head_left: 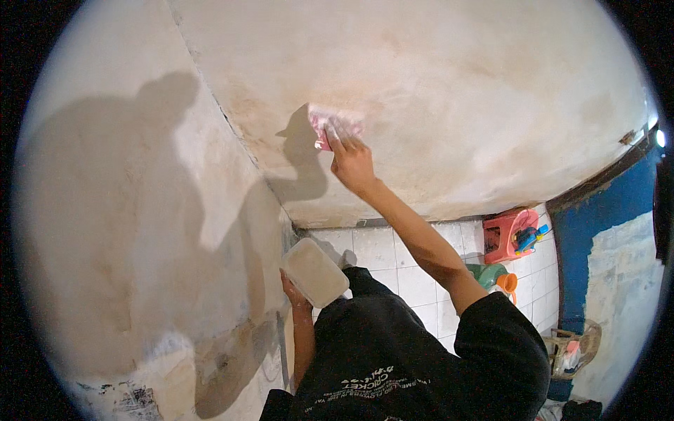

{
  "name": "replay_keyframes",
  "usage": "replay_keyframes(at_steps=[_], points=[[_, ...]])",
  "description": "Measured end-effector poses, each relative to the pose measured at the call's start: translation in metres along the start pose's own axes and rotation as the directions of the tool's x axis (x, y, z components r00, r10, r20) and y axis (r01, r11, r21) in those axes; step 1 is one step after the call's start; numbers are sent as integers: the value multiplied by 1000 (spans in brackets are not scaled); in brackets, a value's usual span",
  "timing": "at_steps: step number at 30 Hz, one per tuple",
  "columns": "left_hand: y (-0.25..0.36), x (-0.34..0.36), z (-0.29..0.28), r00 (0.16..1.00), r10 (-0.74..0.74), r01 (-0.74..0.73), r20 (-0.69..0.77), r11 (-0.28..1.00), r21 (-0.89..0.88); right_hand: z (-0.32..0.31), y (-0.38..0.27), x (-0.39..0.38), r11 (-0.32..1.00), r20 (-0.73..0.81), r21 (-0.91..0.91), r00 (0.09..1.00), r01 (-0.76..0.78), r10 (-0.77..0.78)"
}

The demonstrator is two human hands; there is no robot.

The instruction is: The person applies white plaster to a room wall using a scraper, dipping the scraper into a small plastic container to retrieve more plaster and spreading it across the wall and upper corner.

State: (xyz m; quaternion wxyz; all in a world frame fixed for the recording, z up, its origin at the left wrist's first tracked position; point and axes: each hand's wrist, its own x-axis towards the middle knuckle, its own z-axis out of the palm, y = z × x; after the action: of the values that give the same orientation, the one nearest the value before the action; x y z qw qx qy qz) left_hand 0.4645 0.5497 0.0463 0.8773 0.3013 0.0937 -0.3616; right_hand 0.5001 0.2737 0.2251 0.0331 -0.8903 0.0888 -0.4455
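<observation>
Nearest is the black short-sleeved shirt [414, 365] with pale lettering. Just beyond it, the left hand [296, 291] grips the side of a pale rectangular tub [316, 274], its fingers bent at the rim and partly hidden; the tub lies to their right, tilted. I cannot tell whether its smooth face is filling or base. Should that grip slacken, the tub could slip to the white tiled floor [414, 281] below the fingers.

Farther out, the right hand [349, 158] holds a flat pink-and-white piece [319, 126] against the blotchy beige wall [456, 91]. Its whitened fingers lie extended over the piece; where the thumb bears is unclear. Uneven finger pressure could let an edge dig in and leave a ridge, and slick fingertips could lose hold. The rough wall corner [225, 116] left of those fingers might snag the piece.

Well below and right of the right fingers stand a red plastic stool [496, 238] and a green container [486, 272], which falling drips could soil.
</observation>
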Motion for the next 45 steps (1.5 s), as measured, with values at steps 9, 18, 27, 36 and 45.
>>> replay_keyframes(at_steps=[9, 18, 27, 36, 45], points=[[0, 3, -11, 997, 63, -63, 34, 998, 4, -85, 44, 57, 949, -435, -181, 887, -258, 158], [-6, 5, -12, 999, 23, -24, 36, 999, 24, -17, -13, 8, 997, -152, -10, 985, -79, 77], [4, -9, -17, 980, 77, -73, -182, 997, 25, -72, 41, 82, 886, -76, -275, 927, -372, 366], [10, -9, -25, 996, 88, -88, -10, 995, -50, 31, -9, -58, 998, 65, -36, 996, -57, 59], [11, -18, -21, 987, 96, -100, -131, 995, -21, -38, 59, 37, 895, -320, -413, 947, -168, 30]])
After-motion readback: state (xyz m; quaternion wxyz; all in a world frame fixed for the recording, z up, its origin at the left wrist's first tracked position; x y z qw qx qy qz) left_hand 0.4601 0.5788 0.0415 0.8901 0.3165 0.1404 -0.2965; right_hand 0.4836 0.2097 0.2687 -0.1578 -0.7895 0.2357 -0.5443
